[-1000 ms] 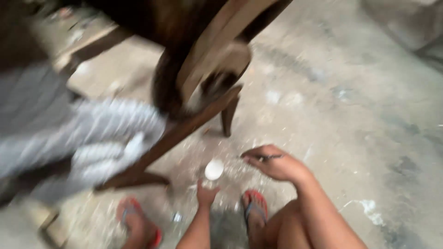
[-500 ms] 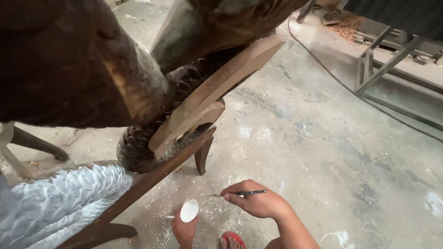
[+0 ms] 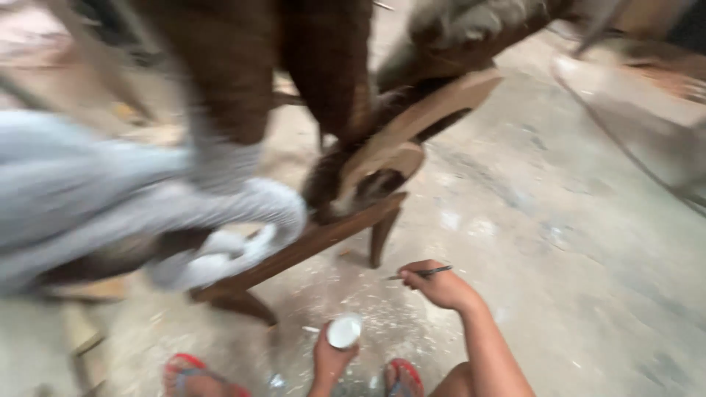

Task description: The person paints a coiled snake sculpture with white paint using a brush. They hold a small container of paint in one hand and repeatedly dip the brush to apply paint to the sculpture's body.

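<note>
A person is holding a thin brush and a small white cup low in the frame, below a carved wooden piece.

The right hand, right of centre, is pinching the thin brush between closed fingers, its tip pointing left. The left hand, at the bottom centre, is gripping the small white cup from beneath. Both are hovering over the dusty concrete floor. The brown carved wooden piece is filling the upper half, blurred, beside a grey-painted part at the left.
</note>
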